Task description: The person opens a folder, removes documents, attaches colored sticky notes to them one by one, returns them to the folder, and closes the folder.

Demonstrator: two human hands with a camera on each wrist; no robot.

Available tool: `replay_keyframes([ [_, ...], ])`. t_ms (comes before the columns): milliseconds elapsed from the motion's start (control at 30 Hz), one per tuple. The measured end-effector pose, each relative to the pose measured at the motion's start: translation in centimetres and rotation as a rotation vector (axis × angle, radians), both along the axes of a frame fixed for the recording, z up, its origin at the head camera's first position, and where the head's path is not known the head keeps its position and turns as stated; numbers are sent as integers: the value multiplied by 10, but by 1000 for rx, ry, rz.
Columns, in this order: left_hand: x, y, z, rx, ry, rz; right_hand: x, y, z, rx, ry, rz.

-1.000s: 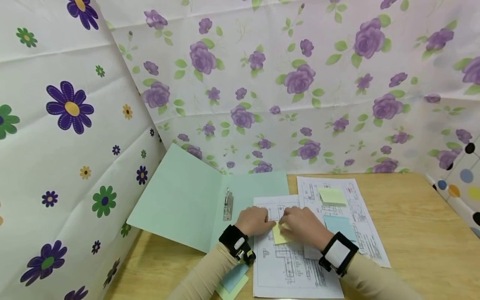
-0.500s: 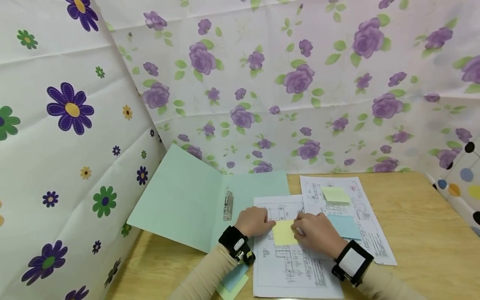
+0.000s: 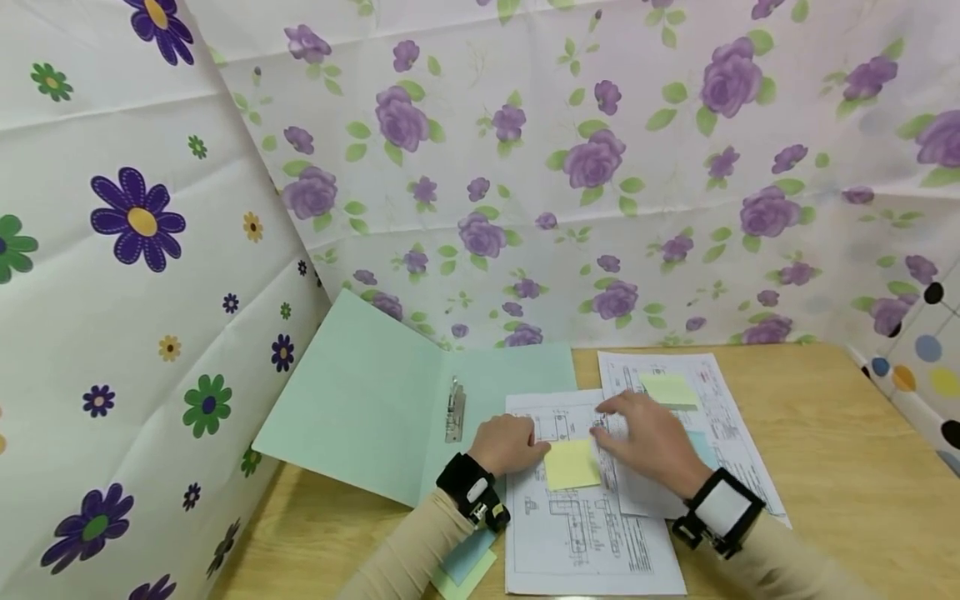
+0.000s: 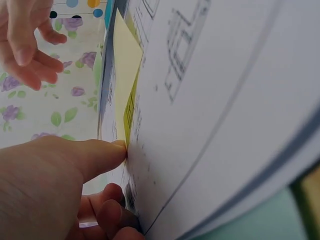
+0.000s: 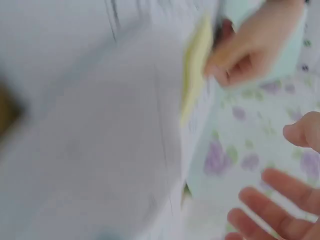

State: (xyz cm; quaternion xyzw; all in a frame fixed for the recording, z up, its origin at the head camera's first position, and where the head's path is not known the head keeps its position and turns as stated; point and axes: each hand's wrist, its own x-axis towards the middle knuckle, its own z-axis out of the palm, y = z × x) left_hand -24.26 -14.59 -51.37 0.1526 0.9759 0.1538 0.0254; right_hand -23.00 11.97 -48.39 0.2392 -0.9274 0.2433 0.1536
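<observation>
A yellow sticky note [image 3: 572,465] lies on the near stack of printed technical drawings [image 3: 585,542]. In the left wrist view, part of the yellow note stands up off the paper. My left hand [image 3: 510,444] rests at the left side of the stack. Its straight thumb presses the note's edge, while the other fingers bend loosely against the paper. Just right of the note, my right hand [image 3: 652,442] is raised with thumb and fingers spread, holding nothing. The right wrist view is blurred, but its fingers [image 5: 260,197] show apart from the paper.
An open pale green folder [image 3: 360,392] with a metal clip [image 3: 455,410] stands left of the papers. A second drawing sheet [image 3: 738,467] carries a green sticky pad [image 3: 667,389] and a partly hidden blue one [image 3: 702,448]. More sticky notes [image 3: 468,567] lie beneath my left forearm.
My right hand has let go of the yellow note, moved right and upward, and spread its fingers. The right-hand drawing sheet shifted slightly right. The left hand stays in place.
</observation>
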Motion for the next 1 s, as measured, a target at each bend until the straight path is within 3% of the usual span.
replay_keyframes([
  [200, -20, -6, -32, -6, 43, -18, -13, 48, 13, -50, -14, -110],
  [300, -10, -2, -13, 24, 20, -21, -12, 73, 14, -48, -7, -154],
  [333, -10, -2, -14, 16, 32, -23, -12, 80, 14, -46, 3, -168],
  [400, -2, 0, -2, 29, 26, -22, -10, 93, 12, -46, 12, -190],
  [467, 2, 1, 3, 28, 29, -20, -9, 100, 11, -47, 12, -204],
  [767, 6, 1, 4, 23, 29, -20, -11, 104, 6, -39, -49, -220],
  [800, 8, 2, 10, 31, 10, -12, -12, 105, 7, -44, -69, -222],
  [867, 8, 3, 8, 22, 10, -3, -14, 107, 8, -57, -129, -222],
  [1000, 7, 3, 7, 8, 13, 7, -20, 116, 13, -112, -353, -222],
])
